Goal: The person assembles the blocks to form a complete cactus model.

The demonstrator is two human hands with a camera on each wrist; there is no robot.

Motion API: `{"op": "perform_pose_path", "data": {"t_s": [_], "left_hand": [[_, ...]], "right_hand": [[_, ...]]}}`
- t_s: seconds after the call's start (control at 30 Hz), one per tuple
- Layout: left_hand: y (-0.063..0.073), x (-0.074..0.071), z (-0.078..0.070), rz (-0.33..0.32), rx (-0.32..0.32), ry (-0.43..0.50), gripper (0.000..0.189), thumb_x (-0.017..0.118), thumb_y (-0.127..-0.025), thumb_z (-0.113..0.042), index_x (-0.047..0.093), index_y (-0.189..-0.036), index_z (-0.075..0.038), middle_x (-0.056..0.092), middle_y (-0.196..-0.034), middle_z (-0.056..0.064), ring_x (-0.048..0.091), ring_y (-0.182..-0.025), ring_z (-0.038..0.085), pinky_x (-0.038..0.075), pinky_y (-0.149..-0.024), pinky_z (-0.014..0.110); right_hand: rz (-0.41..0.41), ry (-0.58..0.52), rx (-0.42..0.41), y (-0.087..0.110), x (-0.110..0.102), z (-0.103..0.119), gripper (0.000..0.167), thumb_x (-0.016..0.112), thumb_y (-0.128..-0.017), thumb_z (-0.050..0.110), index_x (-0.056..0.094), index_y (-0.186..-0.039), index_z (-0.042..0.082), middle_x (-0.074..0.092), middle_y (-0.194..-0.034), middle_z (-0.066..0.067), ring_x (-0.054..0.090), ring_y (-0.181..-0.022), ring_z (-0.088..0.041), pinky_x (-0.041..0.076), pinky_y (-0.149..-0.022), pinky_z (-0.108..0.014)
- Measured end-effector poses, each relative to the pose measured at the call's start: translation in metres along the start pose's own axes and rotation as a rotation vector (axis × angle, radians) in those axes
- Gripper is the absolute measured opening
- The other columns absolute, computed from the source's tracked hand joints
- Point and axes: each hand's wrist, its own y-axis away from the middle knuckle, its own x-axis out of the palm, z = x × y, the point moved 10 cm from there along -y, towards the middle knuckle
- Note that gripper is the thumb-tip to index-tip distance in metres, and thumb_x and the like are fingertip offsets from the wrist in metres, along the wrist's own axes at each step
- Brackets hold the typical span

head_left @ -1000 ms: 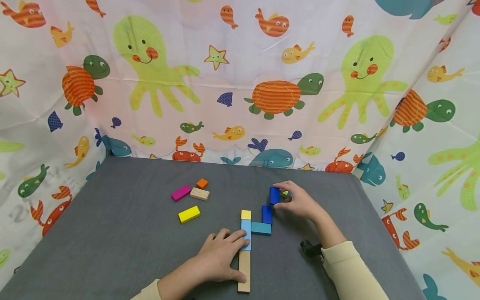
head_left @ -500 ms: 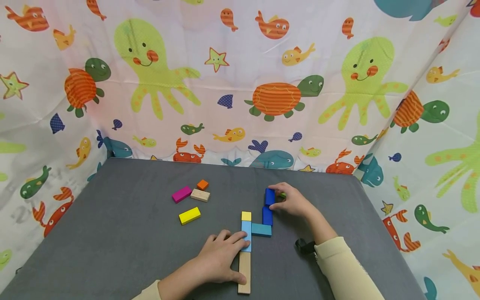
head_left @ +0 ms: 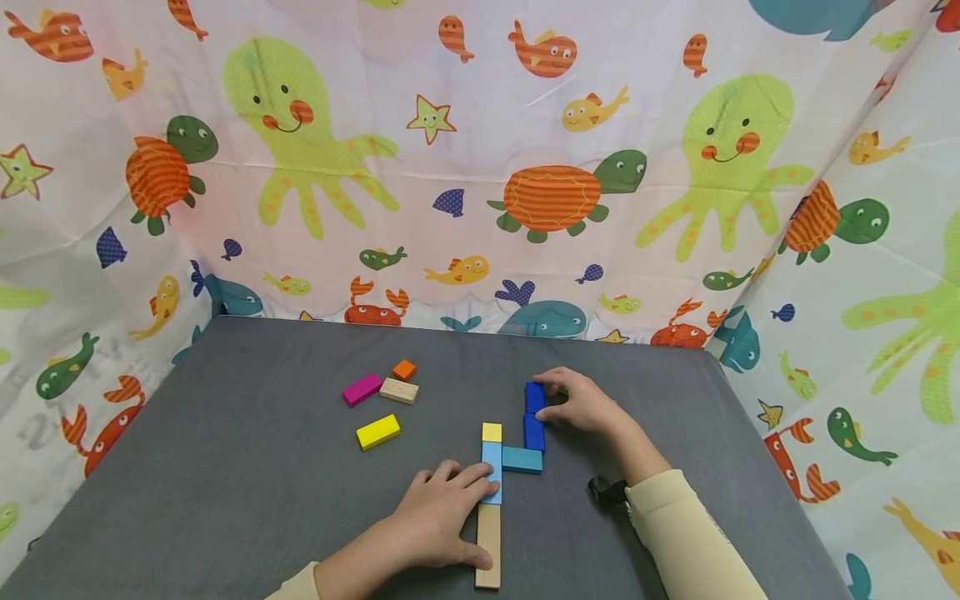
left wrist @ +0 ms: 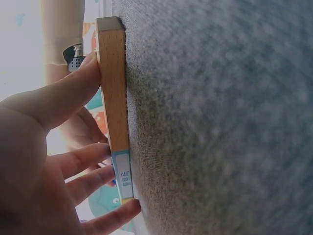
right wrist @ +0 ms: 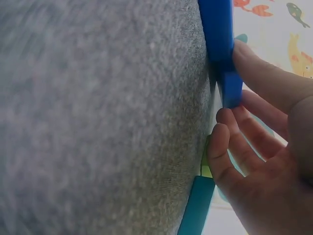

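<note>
My right hand (head_left: pixel 581 406) pinches the upper dark blue block (head_left: pixel 535 397) between thumb and fingers. Its near end meets a second dark blue block (head_left: pixel 534 433), which stands above the right end of a teal block (head_left: pixel 522 460). That teal block adjoins a light blue block (head_left: pixel 491 452), with a small yellow block (head_left: pixel 491 432) at its far end and a long wooden block (head_left: pixel 489 533) at its near end. My left hand (head_left: pixel 442 517) is spread over this column. Its thumb touches the wooden block and its fingertips rest on the light blue block (left wrist: pixel 122 176).
Left of the column lie a yellow block (head_left: pixel 378 432), a magenta block (head_left: pixel 363 390), a plain wooden block (head_left: pixel 399 390) and an orange block (head_left: pixel 404 369). Beyond my right fingers, the right wrist view shows a green block (right wrist: pixel 206 161) and another teal block (right wrist: pixel 196 205).
My right hand has moved left and slightly nearer with the upper dark blue block, which now lines up end to end with the lower one. The left hand has stayed in place.
</note>
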Motion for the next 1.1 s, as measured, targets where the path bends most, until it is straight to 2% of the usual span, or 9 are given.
{"op": "perform_pose_path", "data": {"t_s": [0.3, 0.4, 0.6, 0.7, 0.87, 1.1], "left_hand": [[0.001, 0.001, 0.0, -0.005, 0.011, -0.001, 0.09, 0.082, -0.077, -0.074, 0.051, -0.155, -0.041, 0.037, -0.169, -0.013, 0.043, -0.142, 0.028, 0.042, -0.108, 0.064], [0.001, 0.001, 0.0, -0.006, 0.013, -0.003, 0.09, 0.081, -0.077, -0.074, 0.051, -0.156, -0.041, 0.036, -0.169, -0.013, 0.043, -0.142, 0.028, 0.041, -0.108, 0.064], [0.002, 0.001, 0.001, -0.01, 0.012, -0.003, 0.09, 0.081, -0.077, -0.074, 0.051, -0.156, -0.041, 0.036, -0.169, -0.013, 0.043, -0.142, 0.028, 0.042, -0.108, 0.064], [0.002, 0.0, 0.0, -0.01, 0.013, -0.005, 0.091, 0.082, -0.077, -0.074, 0.051, -0.156, -0.041, 0.036, -0.169, -0.013, 0.043, -0.143, 0.029, 0.042, -0.108, 0.064], [0.001, 0.0, -0.001, -0.005, 0.012, -0.007, 0.09, 0.082, -0.078, -0.073, 0.051, -0.156, -0.04, 0.037, -0.169, -0.012, 0.043, -0.143, 0.029, 0.042, -0.108, 0.064], [0.001, -0.001, -0.002, -0.018, 0.009, 0.003, 0.089, 0.083, -0.077, -0.072, 0.054, -0.154, -0.039, 0.04, -0.168, -0.011, 0.044, -0.142, 0.03, 0.043, -0.108, 0.064]], "right_hand": [[0.033, 0.035, -0.01, 0.0, 0.005, 0.0, 0.061, 0.082, -0.096, 0.026, 0.06, -0.148, 0.003, 0.066, -0.134, -0.018, 0.064, -0.116, -0.033, 0.053, -0.1, -0.054], [0.034, 0.041, -0.027, 0.001, 0.006, 0.002, 0.061, 0.08, -0.097, 0.026, 0.059, -0.149, 0.002, 0.064, -0.14, -0.019, 0.065, -0.117, -0.033, 0.053, -0.101, -0.055], [-0.028, 0.083, -0.064, 0.008, 0.003, 0.013, 0.053, 0.077, -0.099, 0.021, 0.062, -0.147, 0.004, 0.061, -0.147, -0.018, 0.066, -0.116, -0.033, 0.055, -0.101, -0.055], [-0.052, 0.124, -0.087, 0.015, 0.004, 0.023, 0.052, 0.076, -0.1, 0.023, 0.063, -0.146, 0.005, 0.06, -0.148, -0.018, 0.064, -0.124, -0.038, 0.052, -0.105, -0.058], [-0.045, 0.185, -0.117, 0.03, 0.009, 0.037, 0.052, 0.075, -0.1, 0.026, 0.063, -0.146, 0.005, 0.056, -0.154, -0.019, 0.052, -0.142, -0.043, 0.043, -0.115, -0.062], [0.008, 0.252, -0.112, 0.046, 0.02, 0.04, 0.057, 0.076, -0.1, 0.03, 0.061, -0.149, 0.006, 0.05, -0.16, -0.02, 0.048, -0.145, -0.048, 0.042, -0.115, -0.064]]}}
